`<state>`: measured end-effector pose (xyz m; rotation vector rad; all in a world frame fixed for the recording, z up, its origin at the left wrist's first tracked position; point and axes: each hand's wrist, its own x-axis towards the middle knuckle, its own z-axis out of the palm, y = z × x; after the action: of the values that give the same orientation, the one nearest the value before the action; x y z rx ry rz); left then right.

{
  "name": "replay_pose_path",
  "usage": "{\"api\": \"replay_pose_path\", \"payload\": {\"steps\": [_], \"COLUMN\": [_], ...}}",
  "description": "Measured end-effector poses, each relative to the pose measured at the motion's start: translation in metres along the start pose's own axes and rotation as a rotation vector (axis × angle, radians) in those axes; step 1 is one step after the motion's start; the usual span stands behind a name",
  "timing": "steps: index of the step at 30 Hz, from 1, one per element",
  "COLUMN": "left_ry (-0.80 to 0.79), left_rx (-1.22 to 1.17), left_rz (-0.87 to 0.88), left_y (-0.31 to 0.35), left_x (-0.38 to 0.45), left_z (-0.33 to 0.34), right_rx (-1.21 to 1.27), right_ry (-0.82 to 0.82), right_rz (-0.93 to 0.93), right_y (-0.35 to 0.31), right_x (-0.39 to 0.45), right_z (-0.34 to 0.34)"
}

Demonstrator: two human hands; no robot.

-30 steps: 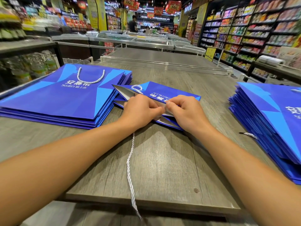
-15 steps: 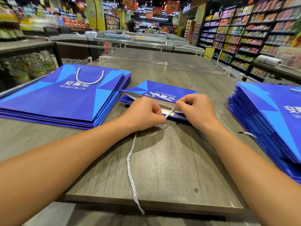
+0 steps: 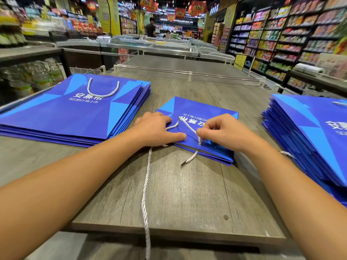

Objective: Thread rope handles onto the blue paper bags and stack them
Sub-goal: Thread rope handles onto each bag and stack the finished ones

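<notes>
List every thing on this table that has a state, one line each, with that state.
Middle bag: lying flat, handle partly threaded.
Rope: one stretch on the bag, long tail trailing off the table edge.
Left hand: pressing the bag flat.
Right hand: pinching the rope.
Left stack: flat, top bag's handle fitted.
Right stack: flat, piled.

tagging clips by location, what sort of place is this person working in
Most likely a supermarket or grocery shop. Tall shelves packed with colourful packaged goods line the right side, glass-topped chest freezers run down the middle aisle, and red promotional signs hang from the ceiling. The wooden table looks like a display stand.
</notes>
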<state>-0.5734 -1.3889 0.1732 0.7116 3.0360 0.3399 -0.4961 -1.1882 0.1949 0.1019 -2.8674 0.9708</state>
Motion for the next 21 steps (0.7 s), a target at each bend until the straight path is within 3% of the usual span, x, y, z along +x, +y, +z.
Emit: {"api": "replay_pose_path", "payload": {"steps": [2,7,9,12,13,21], "left_ry": [-0.005,-0.047,-0.06,-0.096,-0.105,-0.135], "left_rx": [-0.014,0.014,0.002,0.009,0.019,0.058], "left_rz": [0.082,0.24,0.272,0.271,0.265,0.248], "left_y": [0.003,0.014,0.013,0.012,0.013,0.015], "left_x": [-0.001,-0.004,-0.003,-0.004,-0.005,-0.009], "left_z": [-0.001,0.003,0.003,0.001,0.0,-0.006], "right_rx": [-0.03,-0.133,0.13,0.739,0.812,0.533], "right_ry": [0.099,0.026,0.107,0.162,0.16,0.245], "right_rz": [0.011,-0.008,0.023,0.18,0.211,0.179], "right_y": [0.004,0.001,0.0,0.002,0.004,0.022], "right_x": [0.005,0.01,0.013,0.017,0.018,0.015], "right_z": [0.004,0.015,0.013,0.008,0.007,-0.015]}}
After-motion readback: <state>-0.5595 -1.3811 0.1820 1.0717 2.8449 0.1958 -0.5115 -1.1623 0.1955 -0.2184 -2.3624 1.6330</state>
